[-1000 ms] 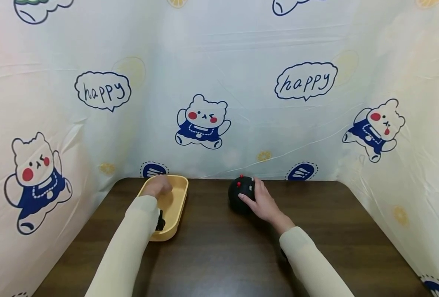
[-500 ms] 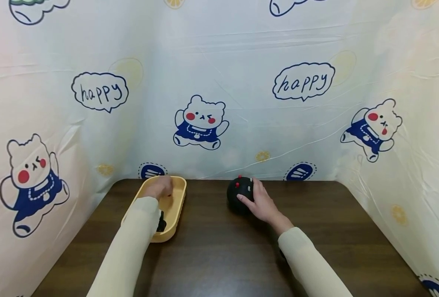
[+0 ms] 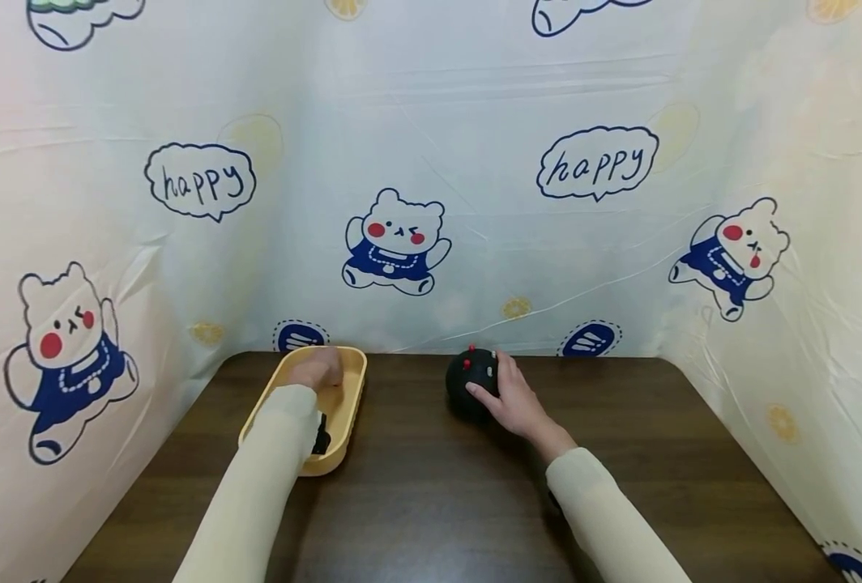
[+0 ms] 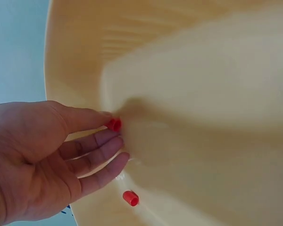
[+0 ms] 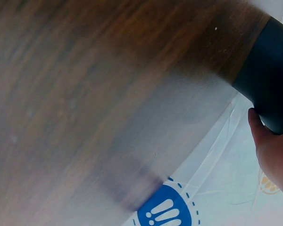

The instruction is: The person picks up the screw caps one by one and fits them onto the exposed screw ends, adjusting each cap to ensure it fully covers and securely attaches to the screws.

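My left hand (image 3: 319, 370) is down inside the yellow tray (image 3: 344, 405). In the left wrist view, its thumb and index finger pinch a small red hollow tube (image 4: 114, 124), while the other fingers stretch out beneath. A second red tube (image 4: 130, 197) lies in the tray near the fingertips. To the tray's right is a black ball (image 3: 467, 398), dotted with small red pegs (image 3: 467, 364) and whitish bits. My right hand (image 3: 520, 405) holds the ball's right side, thumb in front and fingers behind. The right wrist view shows only part of this hand against the black surface.
Both the tray and ball stand toward the far side of a dark wood table (image 3: 431, 502). A printed curtain (image 3: 475, 267) rises at the back and both sides. A small black object (image 3: 322, 437) shows beside the left cuff.
My left hand has shifted slightly within the tray. The right hand and the ball stay in place; the head view has moved slightly.
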The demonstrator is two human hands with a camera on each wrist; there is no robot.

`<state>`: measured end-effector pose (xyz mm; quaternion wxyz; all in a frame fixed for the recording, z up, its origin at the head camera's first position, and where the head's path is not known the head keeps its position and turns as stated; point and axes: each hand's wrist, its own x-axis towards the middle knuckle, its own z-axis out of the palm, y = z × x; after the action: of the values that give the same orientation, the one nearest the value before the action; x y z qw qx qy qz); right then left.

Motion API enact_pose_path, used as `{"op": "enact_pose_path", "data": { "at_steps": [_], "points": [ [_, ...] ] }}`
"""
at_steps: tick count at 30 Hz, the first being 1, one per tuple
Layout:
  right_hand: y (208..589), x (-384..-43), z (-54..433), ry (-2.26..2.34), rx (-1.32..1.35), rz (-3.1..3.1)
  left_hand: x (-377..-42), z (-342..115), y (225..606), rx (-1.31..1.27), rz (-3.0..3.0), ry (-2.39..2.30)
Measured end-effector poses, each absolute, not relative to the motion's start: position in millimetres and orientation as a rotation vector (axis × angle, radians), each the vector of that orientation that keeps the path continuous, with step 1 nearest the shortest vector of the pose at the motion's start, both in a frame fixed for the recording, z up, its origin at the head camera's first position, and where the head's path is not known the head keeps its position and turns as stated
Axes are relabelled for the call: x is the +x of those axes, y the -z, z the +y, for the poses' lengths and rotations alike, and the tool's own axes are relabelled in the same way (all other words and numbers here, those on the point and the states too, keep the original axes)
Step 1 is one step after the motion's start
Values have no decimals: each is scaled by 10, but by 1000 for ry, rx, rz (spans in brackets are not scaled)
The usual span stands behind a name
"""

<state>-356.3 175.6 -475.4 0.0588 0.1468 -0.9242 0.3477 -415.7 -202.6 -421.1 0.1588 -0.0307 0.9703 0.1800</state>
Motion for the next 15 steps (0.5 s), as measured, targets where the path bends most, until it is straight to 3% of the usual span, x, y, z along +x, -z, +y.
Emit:
{"op": "enact_pose_path", "data": {
  "at_steps": [8,15],
  "points": [
    [4756,-3550,1729,-1060,474,-2780,-4169,-1996,4202,-79,2698,-570],
    [4749,-3550,1738,-1073,471,-2786,-4141,-1966,4053,86,2678,-699]
  ]
}}
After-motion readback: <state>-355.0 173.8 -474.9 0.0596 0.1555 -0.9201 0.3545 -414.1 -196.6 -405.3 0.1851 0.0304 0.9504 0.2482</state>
